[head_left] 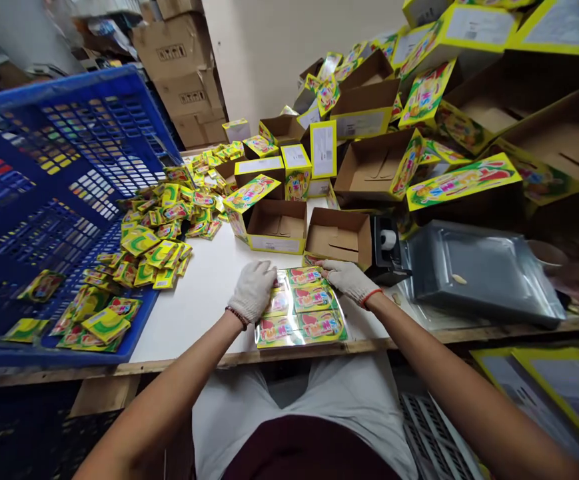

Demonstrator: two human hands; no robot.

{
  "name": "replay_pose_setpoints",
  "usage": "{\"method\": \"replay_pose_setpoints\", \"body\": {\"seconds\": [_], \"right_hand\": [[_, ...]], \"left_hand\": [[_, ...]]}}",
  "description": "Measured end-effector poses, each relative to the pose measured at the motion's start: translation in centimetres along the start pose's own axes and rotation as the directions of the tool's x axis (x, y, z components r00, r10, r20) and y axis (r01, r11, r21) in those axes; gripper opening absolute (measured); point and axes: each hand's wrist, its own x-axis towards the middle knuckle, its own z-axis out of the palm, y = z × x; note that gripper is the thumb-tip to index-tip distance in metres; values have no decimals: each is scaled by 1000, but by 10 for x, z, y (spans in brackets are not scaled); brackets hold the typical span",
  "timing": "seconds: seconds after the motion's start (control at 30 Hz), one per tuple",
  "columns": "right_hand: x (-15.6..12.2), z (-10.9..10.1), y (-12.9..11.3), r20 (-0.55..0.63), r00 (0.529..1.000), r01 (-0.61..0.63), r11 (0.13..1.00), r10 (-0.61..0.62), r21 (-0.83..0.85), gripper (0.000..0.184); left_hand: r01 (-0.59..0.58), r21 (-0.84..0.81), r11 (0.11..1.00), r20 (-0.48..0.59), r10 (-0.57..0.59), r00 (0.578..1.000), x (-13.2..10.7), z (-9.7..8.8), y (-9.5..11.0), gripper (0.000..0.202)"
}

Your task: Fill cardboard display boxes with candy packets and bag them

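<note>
Shiny-faced pack (314,301) lies right of the blue crate (89,355); my left hand (252,291) and right hand (352,280) hold its far corners, fingers bent over the edges, probably to keep it square and steady.

The left forearm (169,397) and the right forearm (434,353) reach over the near edge of the surface (196,310), converging forward. The left grip (252,291) is curled; the right grip (351,280) (gloved in white, like the other) is flatter and turned inward.
</note>
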Motion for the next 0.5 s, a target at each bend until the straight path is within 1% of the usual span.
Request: {"method": "replay_pose_setpoints", "body": {"seconds": [0.03,0.1,0.13,0.17,0.23,0.27,0.33,0.4,0.43,0.5], "right_hand": [[-4,0,3,6,1000,1,1000,-1,23,44],[-16,-1,8,1,1000,17,999,-17,52,50],[-24,-1,10,-9,999,34,998,-34,61,51],[-33,-1,13,-22,998,57,996,-56,71,51],[-54,1,17,-25,997,77,991,-75,111,48],[-66,3,20,-4,999,52,987,-52,155,47],[-90,7,25,78,996,-68,953,47,295,47],[-111,13,30,149,980,-188,869,134,458,48],[-119,15,32,159,975,-216,823,154,525,48],[-130,20,35,143,975,-222,758,170,613,47]], "left_hand": [[-91,24,996,47,90,995,1,3,12,30],[-258,119,959,121,244,962,3,10,36,38],[-315,181,932,142,292,946,4,14,46,41],[-349,240,906,153,320,935,5,17,56,45],[-351,303,886,151,319,936,6,22,68,50],[-341,308,888,149,309,939,7,24,71,52],[-335,296,894,156,301,941,8,25,74,56],[-326,279,903,162,290,943,9,26,74,60],[-321,273,907,163,286,944,9,26,75,62],[-314,272,910,167,277,946,8,28,76,65]]}}
